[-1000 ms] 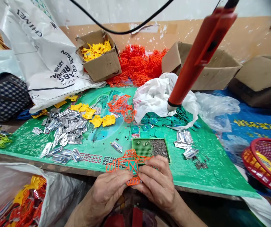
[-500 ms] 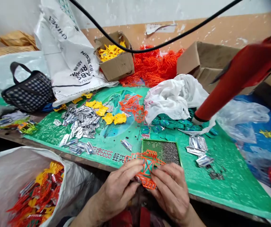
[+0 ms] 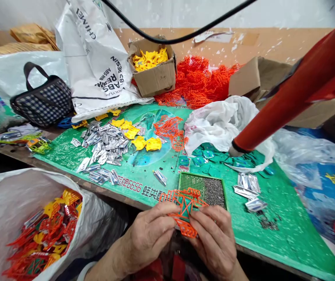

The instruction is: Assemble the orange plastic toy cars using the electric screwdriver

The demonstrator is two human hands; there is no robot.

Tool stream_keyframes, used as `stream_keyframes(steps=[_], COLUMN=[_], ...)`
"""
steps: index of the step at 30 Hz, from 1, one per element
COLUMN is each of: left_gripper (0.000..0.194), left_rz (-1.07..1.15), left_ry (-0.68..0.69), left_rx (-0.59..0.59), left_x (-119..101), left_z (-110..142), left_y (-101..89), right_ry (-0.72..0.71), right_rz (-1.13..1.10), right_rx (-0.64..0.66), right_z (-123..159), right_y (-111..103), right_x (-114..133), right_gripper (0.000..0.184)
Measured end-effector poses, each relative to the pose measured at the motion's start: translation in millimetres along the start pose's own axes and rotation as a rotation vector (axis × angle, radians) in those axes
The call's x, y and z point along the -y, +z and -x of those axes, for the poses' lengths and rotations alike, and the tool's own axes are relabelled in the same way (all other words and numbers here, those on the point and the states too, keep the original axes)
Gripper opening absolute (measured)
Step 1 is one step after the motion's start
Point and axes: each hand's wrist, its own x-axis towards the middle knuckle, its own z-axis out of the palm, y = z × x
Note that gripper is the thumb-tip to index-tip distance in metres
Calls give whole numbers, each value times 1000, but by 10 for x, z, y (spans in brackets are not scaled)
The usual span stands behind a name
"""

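An orange plastic lattice frame is held between my two hands, just over the table's front edge. A green flat piece shows through its crossed bars. The left end of the frame is pinched by my left hand, thumb below and fingers on top. My right hand grips the other end, its fingertips pressed on the lattice near the green piece. Right behind the hands lies a green tray, its right half filled with small dark metal screws. The underside of the frame is hidden.
A red electric screwdriver hangs at right, tip over the green pieces. Silver strips and yellow parts lie left. An open white sack with assembled parts stands front left. A black cable loops overhead.
My view has turned left, so the table's contents appear farther right. Both hands keep hold of the orange frame, which has tilted, and the green piece in it shows more plainly.
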Motion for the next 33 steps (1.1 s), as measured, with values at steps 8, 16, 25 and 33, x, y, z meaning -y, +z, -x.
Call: stream_keyframes(steps=[8, 16, 25, 33], left_gripper=[25, 23, 27, 15], left_rz=[39, 10, -222, 391], left_ry=[6, 3, -202, -637], left_rx=[1, -7, 250, 522], left_x=[0, -8, -206, -282], left_z=[20, -13, -98, -381], left_y=[-16, -3, -114, -334], right_ry=[-4, 9, 68, 108], right_rz=[58, 52, -117, -391], right_rx=[41, 18, 147, 331], right_z=[4, -18, -250, -339], right_y=[-6, -15, 1, -28], right_x=[7, 15, 48, 70], right_gripper=[11, 8, 22, 40])
